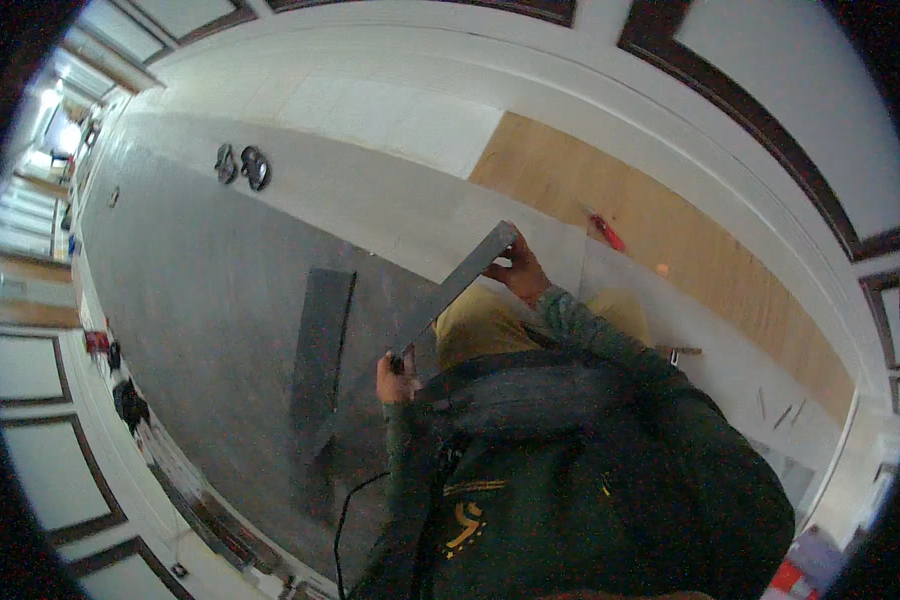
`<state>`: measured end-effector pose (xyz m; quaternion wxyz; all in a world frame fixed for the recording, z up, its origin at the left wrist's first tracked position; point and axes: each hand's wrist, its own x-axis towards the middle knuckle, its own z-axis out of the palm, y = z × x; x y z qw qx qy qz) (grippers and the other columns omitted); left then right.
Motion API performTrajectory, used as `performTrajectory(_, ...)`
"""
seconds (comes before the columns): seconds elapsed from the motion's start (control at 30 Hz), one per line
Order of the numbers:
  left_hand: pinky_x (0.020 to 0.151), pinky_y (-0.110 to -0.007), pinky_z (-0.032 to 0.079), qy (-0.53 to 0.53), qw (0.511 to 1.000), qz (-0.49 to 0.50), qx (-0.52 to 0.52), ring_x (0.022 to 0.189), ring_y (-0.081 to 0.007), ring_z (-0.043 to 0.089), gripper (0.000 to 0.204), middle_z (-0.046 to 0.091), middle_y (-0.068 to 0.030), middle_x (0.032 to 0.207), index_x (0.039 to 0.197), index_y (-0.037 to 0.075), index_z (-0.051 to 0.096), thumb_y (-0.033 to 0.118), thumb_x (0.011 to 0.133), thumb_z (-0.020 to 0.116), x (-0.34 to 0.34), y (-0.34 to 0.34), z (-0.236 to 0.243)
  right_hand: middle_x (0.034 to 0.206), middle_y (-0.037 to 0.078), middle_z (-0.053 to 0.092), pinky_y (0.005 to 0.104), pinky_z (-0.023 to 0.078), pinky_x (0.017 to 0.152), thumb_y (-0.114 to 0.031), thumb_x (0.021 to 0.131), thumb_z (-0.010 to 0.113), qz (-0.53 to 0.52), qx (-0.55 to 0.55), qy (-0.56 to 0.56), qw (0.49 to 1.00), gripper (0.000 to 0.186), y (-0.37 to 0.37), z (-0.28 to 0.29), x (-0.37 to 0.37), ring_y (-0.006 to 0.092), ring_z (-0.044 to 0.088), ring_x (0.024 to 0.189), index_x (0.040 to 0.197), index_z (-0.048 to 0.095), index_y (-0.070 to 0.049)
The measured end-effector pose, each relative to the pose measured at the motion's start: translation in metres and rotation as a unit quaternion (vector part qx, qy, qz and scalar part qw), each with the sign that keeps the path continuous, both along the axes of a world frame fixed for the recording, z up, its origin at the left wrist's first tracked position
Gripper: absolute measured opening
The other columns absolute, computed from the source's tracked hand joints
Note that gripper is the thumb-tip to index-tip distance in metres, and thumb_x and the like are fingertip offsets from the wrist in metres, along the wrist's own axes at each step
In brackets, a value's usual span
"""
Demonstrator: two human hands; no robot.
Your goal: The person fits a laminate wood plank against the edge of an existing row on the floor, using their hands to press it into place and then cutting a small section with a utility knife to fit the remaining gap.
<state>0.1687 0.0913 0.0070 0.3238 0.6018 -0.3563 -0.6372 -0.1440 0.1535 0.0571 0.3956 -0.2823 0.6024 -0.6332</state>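
Figure: floor-laying, seen from above my own head. My left hand [397, 377] is clamped on the near end of a grey plank [455, 288]; my right hand [519, 268] is closed around its far end, so the plank spans between them, held clear of the floor and tilted, far end higher. It hangs just above my knees, over the grey floor [210, 290] already laid to the left. A second grey plank [322, 350] lies flat on that floor, just left of the one I hold. To the far right, a strip of bare wood subfloor [670, 240] runs along the white wall, with a small red tool [607, 232] resting on it. A pair of dark sandals [242, 166] sits far off to the left. A black cable [345, 520] trails near my jacket.

To handle this step well, I judge both grips should stay even so the long plank does not twist, and its long edge should be kept parallel to the lying plank before lowering. The edge profile is probably a click joint, though the view is too blurred to tell.
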Motion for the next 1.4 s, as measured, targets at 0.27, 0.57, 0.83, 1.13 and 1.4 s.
performTrajectory(0.27, 0.08, -0.036, 0.05, 0.13, 0.99, -0.009, 0.062, 0.088, -0.0217, 0.06, 0.031, 0.058, -0.0099, 0.1, 0.11, 0.0, 0.055, 0.023, 0.092, 0.064, 0.004, 0.024, 0.039, 0.125, 0.008, 0.055, 0.0379, 0.039, 0.105, -0.016, 0.085, 0.071, 0.072, -0.165, -0.294, 0.939, 0.056, -0.014, -0.018, 0.008, 0.0236, 0.052, 0.118, 0.133, 0.045, -0.004)
performTrajectory(0.57, 0.075, -0.037, 0.046, -0.069, 0.979, -0.025, -0.188, 0.09, -0.0218, 0.055, 0.032, 0.061, -0.0079, 0.09, 0.095, 0.005, 0.061, 0.037, 0.09, 0.065, 0.046, 0.0, 0.064, 0.098, 0.005, 0.064, 0.0356, 0.054, 0.075, -0.018, 0.088, 0.068, -0.085, -0.068, -0.406, 0.908, 0.026, -0.026, 0.026, 0.033, 0.0173, 0.062, 0.087, 0.108, 0.059, -0.004)
performTrajectory(0.83, 0.095, -0.049, 0.039, -0.418, 0.807, -0.213, -0.36, 0.105, -0.0309, 0.056, 0.039, 0.065, -0.0128, 0.102, 0.105, 0.005, 0.062, 0.039, 0.088, 0.066, 0.069, -0.066, 0.047, 0.104, 0.007, 0.061, 0.0351, 0.049, 0.079, -0.032, 0.089, 0.067, -0.154, 0.013, -0.351, 0.924, 0.04, -0.027, 0.031, 0.02, 0.0197, 0.058, 0.093, 0.113, 0.055, -0.002)
performTrajectory(1.13, 0.088, -0.04, 0.048, -0.19, 0.955, -0.153, -0.171, 0.098, -0.0229, 0.06, 0.042, 0.065, -0.0134, 0.109, 0.112, -0.001, 0.062, 0.034, 0.089, 0.068, 0.071, -0.136, -0.028, 0.115, 0.014, 0.054, 0.0382, 0.044, 0.091, -0.038, 0.088, 0.066, -0.089, 0.123, 0.095, 0.984, 0.057, -0.026, -0.144, -0.016, 0.0244, 0.054, 0.104, 0.125, 0.046, 0.001)
performTrajectory(1.4, 0.094, -0.038, 0.046, -0.253, 0.958, -0.114, -0.079, 0.107, -0.0269, 0.059, 0.057, 0.063, -0.0173, 0.118, 0.121, -0.007, 0.058, 0.039, 0.089, 0.067, 0.087, -0.212, -0.069, 0.136, 0.022, 0.04, 0.047, 0.031, 0.109, -0.021, 0.085, 0.062, -0.102, 0.339, 0.289, 0.89, 0.061, 0.0, -0.167, -0.112, 0.0409, 0.036, 0.13, 0.137, 0.038, 0.001)
